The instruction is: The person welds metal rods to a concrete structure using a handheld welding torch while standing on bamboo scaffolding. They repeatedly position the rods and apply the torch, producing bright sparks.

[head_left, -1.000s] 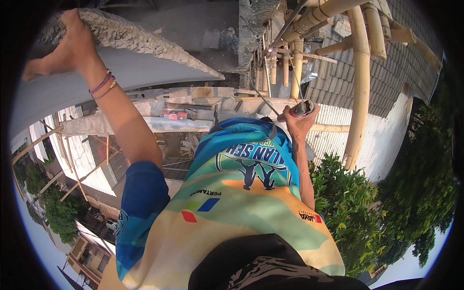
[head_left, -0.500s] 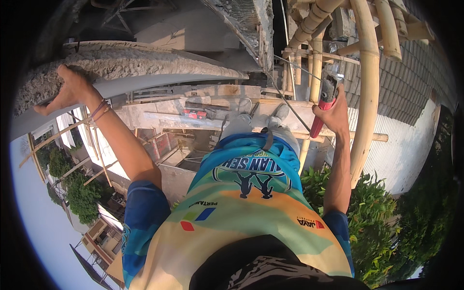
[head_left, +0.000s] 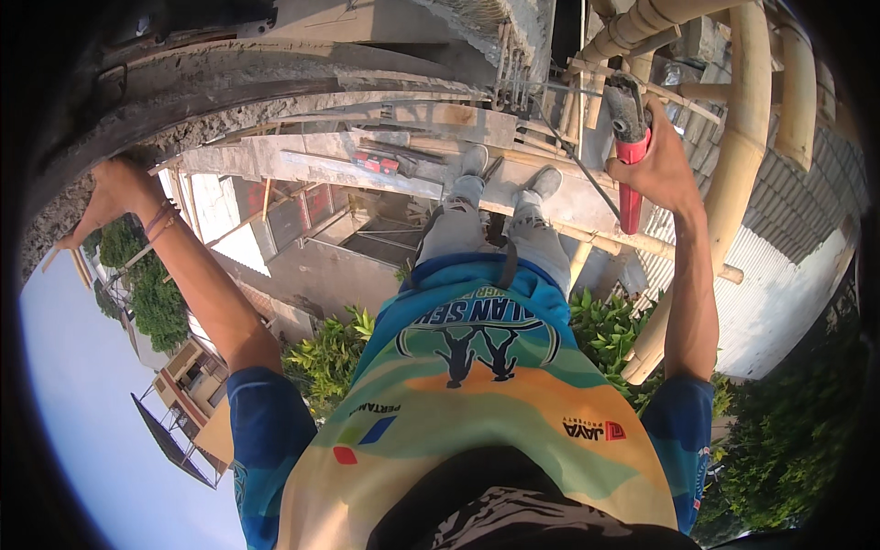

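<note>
My left hand (head_left: 115, 194) is braced at the far left against the rough edge of a concrete slab (head_left: 50, 215), thumb and fingers spread apart; some fingertips are hard to make out. At the upper right, my right hand (head_left: 665, 165) is wrapped around the red body of a power tool (head_left: 632, 151) shaped like an angle grinder. Its dark grey head points up and away from me. A thin dark cord (head_left: 577, 165) runs beside it toward its lower end. No disc can be made out on the head.
My feet stand on narrow planks (head_left: 495, 197) high on scaffolding. A red box-like object (head_left: 376, 163) lies on the boards to the left. Thick bamboo poles (head_left: 747, 137) rise close by my right arm. Below are leafy plants (head_left: 335, 353) and a corrugated roof (head_left: 770, 293).
My right hand has risen slightly and shifted right with the red tool. My left hand has slid a little down and left along the slab. The view has tilted.
</note>
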Motion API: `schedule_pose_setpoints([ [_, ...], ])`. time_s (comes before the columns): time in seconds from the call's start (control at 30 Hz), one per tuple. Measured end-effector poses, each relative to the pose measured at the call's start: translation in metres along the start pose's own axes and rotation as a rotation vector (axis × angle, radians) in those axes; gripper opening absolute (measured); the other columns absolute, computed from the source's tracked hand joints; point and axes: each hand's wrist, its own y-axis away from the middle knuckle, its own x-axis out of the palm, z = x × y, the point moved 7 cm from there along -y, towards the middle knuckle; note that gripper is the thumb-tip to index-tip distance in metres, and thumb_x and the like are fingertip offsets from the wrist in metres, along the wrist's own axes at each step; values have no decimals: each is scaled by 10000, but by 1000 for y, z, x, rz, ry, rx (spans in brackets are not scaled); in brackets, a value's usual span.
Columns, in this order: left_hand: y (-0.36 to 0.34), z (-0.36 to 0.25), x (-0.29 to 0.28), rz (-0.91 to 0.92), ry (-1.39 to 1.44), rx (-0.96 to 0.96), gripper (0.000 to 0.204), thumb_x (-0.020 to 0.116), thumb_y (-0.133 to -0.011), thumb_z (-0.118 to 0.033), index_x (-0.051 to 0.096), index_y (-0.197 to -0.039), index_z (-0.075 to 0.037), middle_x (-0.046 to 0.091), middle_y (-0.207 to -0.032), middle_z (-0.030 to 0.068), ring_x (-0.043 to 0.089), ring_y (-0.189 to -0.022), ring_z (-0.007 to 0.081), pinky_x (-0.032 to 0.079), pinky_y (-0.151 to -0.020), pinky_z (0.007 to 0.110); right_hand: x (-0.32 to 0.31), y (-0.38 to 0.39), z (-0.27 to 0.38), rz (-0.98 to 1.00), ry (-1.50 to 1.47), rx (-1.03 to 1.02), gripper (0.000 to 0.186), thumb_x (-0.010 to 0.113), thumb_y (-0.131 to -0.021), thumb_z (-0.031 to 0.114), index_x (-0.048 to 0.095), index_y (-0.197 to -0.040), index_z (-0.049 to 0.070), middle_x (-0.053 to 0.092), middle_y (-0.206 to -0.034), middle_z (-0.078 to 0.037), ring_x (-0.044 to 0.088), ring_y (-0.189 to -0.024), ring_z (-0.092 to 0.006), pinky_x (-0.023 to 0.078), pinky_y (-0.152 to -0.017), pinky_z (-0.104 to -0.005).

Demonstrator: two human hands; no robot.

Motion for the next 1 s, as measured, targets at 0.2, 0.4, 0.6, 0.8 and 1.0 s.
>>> schedule_pose_setpoints([
  [0.2,0,-2,2,16,-11,-5,1037,833,-730,-174,152,-1473,69,278,-1394,290,419,-1233,376,360,-1108,467,-1,22,-9,-163,-1,-36,615,774,-633,101,514,-1182,9,648,-913,-106,621,-840,-208,510,-843,-345],
  [0.4,-5,0,-4,-13,15,-3,1084,831,-722,-186,113,-1483,97,227,-1439,302,375,-1284,400,313,-1151,489,16,93,-55,-534,29,140,660,855,-629,175,491,-1153,5,627,-860,-85,612,-810,-241,504,-807,-381],
  [0.6,-21,9,-15,-19,-357,266,1114,831,-716,-218,100,-1476,139,215,-1461,312,327,-1343,419,246,-1199,492,21,179,-79,-1008,-404,-7,485,822,-694,23,483,-1038,65,529,-902,-38,539,-805,-145,478,-784,-298],
  [0.8,-25,14,-23,-37,-436,300,1006,789,-753,-217,165,-1473,107,225,-1502,339,227,-1433,469,214,-1202,555,-6,241,-105,-1202,-422,-113,475,792,-729,-3,453,-1053,75,497,-976,-60,543,-916,-175,490,-914,-360],
  [1.0,-23,14,-24,-36,-329,397,961,772,-753,-210,185,-1463,64,220,-1498,364,208,-1432,502,223,-1148,631,-14,260,-153,-1254,-815,-321,378,698,-807,-102,438,-1012,80,502,-969,-67,597,-941,-198,563,-857,-389],
])
